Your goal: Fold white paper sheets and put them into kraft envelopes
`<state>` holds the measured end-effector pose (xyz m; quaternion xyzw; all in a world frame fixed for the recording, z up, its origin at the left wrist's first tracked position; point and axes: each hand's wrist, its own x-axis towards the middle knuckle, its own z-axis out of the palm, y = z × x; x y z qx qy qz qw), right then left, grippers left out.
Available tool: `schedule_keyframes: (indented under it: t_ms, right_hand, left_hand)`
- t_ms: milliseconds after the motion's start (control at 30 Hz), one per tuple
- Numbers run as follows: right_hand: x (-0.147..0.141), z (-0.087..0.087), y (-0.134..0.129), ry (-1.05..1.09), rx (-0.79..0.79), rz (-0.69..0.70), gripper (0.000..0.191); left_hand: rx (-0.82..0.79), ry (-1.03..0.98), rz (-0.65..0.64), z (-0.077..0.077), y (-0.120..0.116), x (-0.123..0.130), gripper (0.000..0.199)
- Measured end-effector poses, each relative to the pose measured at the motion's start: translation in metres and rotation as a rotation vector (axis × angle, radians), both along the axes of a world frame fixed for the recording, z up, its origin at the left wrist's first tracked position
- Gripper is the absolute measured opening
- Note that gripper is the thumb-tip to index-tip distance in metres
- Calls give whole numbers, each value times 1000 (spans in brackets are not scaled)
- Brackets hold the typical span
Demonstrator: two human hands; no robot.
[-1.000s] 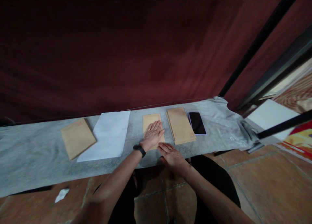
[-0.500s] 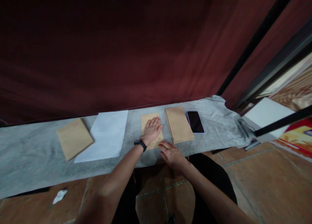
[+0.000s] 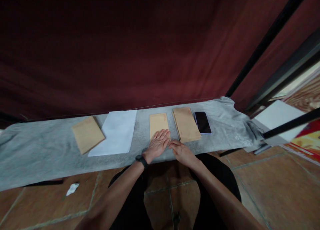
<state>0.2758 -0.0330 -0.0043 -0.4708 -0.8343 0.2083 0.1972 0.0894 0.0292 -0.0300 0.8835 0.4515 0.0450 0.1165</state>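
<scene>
A tan paper envelope (image 3: 158, 122) lies flat on the grey cloth in front of me, with small reddish print near its far right corner. My left hand (image 3: 160, 142), a black band on its wrist, is spread flat over the near end and covers it. At the near right corner is my right hand (image 3: 182, 152), its fingers bent together against the edge; the fingertips are partly hidden. Just to the right sits a stack of brown envelopes (image 3: 187, 125). White paper sheets (image 3: 116, 133) lie to the left, partly under another brown envelope pile (image 3: 88, 135).
A phone (image 3: 203, 122) rests beside the right stack. Grey cloth (image 3: 50, 150) covers the long narrow table, backed by a dark red curtain (image 3: 140, 56). Black poles (image 3: 265, 43) and a white board (image 3: 277, 120) stand at right. A crumpled white scrap (image 3: 72, 189) lies on the tiled floor.
My left hand has slid toward me, from the middle of the envelope to its near end, uncovering the far part. My right hand stays at the near right corner, fingers more bent.
</scene>
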Motion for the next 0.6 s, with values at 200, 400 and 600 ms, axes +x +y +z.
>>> schedule_keyframes:
  t_ms: [200, 400, 600]
  right_hand:
    - [2, 1, -1, -54, -6, -117, 29]
    - [-5, 1, -3, 28, 94, -177, 34]
    - [-15, -11, -11, -1, 169, -55, 45]
  left_hand:
    - [-33, 8, -38, 5, -28, -8, 59]
    - [39, 9, -54, 3, -51, -15, 59]
    - [56, 14, 0, -1, -69, -18, 66]
